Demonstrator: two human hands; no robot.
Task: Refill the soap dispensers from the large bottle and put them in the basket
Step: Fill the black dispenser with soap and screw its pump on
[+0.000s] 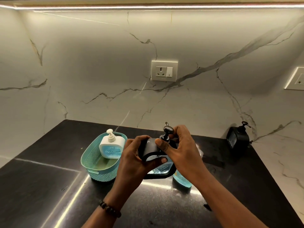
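The left hand [139,155] grips the black dispenser [153,149] steady above the worktop [49,186] so the right hand's [179,145] fingers [162,143], pinching the pump collar [165,137], can turn it

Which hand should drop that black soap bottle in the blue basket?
Probably the left hand: it grips the black dispenser's body and is nearer the basket. The right hand only holds the pump top.

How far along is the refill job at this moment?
Done: the white dispenser stands in the teal basket. In hand: the left hand grips a black dispenser while the right hand holds its pump collar. Left: another black dispenser by the wall, not yet basketed.
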